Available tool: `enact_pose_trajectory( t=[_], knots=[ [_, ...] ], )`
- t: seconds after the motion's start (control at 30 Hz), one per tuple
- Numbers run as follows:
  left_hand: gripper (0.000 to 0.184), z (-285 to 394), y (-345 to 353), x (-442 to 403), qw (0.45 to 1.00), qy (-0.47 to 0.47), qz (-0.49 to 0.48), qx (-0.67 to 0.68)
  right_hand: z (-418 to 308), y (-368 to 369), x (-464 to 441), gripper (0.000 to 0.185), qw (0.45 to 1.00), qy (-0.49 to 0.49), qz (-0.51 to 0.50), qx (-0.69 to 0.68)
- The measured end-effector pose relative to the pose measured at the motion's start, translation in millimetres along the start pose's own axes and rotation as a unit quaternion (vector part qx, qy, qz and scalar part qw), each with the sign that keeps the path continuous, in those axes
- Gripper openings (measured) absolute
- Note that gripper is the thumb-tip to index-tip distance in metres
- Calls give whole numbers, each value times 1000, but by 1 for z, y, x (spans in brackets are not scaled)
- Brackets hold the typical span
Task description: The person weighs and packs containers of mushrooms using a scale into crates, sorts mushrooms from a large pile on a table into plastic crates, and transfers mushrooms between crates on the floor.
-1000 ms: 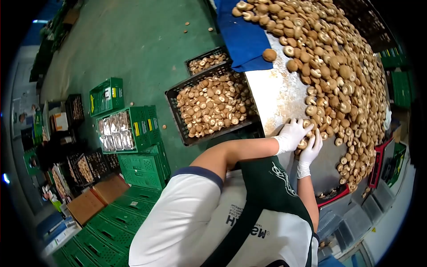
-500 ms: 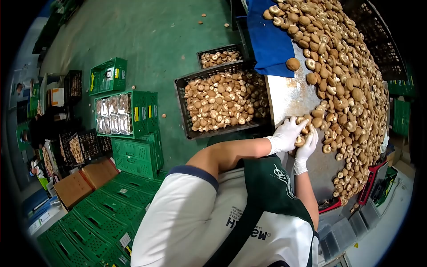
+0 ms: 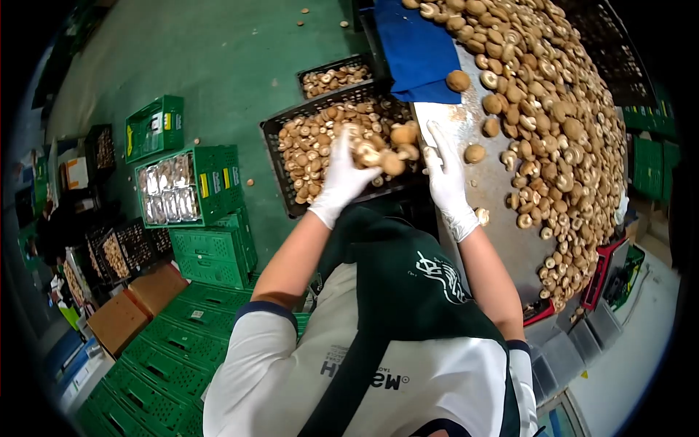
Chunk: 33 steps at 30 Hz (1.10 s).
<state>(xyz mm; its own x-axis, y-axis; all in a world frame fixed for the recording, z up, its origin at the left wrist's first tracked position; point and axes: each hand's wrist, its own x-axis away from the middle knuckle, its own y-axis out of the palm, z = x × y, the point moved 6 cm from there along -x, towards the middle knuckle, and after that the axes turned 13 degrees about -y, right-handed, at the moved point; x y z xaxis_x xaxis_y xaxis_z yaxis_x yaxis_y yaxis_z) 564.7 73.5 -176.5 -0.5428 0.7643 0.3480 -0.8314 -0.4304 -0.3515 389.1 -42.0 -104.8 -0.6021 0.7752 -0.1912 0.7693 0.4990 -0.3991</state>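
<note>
Left hand (image 3: 341,178): curved at blurred mushrooms (image 3: 393,162), cannot tell if pinching | Right hand (image 3: 449,182): spread beside table (image 3: 502,255) | Mushrooms: above crate (image 3: 276,166) | Risk: spill past rim if released wide

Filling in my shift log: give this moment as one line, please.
Left hand: over black crate, blurred mushrooms alongside | Right hand: open, at edge of table | Mushroom pile: on table

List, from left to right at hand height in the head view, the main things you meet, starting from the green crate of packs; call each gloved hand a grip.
Packed crate → left grip → right grip → loose mushroom → mushroom pile.
</note>
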Motion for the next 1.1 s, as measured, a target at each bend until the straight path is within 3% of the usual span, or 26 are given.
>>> enact_pose_trajectory(
  t=[0.07,0.13,0.17,0.27,0.3,0.43,0.5,0.57,0.67,0.73,0.8,0.83,0.93,1.0,1.03,1.07,1.1],
  knots=[
    [100,-31,-19,-5,986,-48,66,-142,7,-22,9,41,998,26,40,36],
    [99,-40,-26,-9,982,-85,53,-161,8,-55,24,39,990,-14,107,90],
    [94,-37,-24,-7,986,-81,44,-137,10,-70,40,39,984,63,168,3],
    [80,-13,-2,6,988,14,25,-149,37,-123,102,40,958,29,215,185],
    [77,5,10,13,988,62,7,-139,36,-131,123,43,955,154,219,129],
    [80,51,80,34,967,173,-96,-158,37,-113,172,65,948,156,143,239],
    [91,70,117,47,941,193,-172,-219,29,-94,170,81,940,170,116,272],
    [98,77,149,58,905,213,-233,-284,33,-87,160,84,951,185,138,206],
    [88,78,180,53,902,242,-248,-257,50,-88,148,82,962,157,115,192],
    [81,87,191,47,925,172,-296,-167,61,-92,147,74,962,190,141,134],
    [76,87,201,46,913,102,-355,-173,69,-96,143,71,963,198,174,55],
    [74,87,205,47,913,98,-368,-143,83,-90,146,68,952,228,189,-79],
    [67,89,206,48,911,102,-390,-87,78,-85,136,70,971,166,162,-63],
    [64,93,193,46,908,127,-387,-93,72,-78,130,74,967,185,125,-122],
    [56,89,184,42,907,68,-415,1,65,-74,124,75,964,185,111,-157],
    [50,80,171,37,906,11,-420,-44,62,-66,120,77,959,184,97,-192],
    [47,76,155,33,908,-35,-416,-4,63,-53,114,78,953,160,90,-242]
  ],
)
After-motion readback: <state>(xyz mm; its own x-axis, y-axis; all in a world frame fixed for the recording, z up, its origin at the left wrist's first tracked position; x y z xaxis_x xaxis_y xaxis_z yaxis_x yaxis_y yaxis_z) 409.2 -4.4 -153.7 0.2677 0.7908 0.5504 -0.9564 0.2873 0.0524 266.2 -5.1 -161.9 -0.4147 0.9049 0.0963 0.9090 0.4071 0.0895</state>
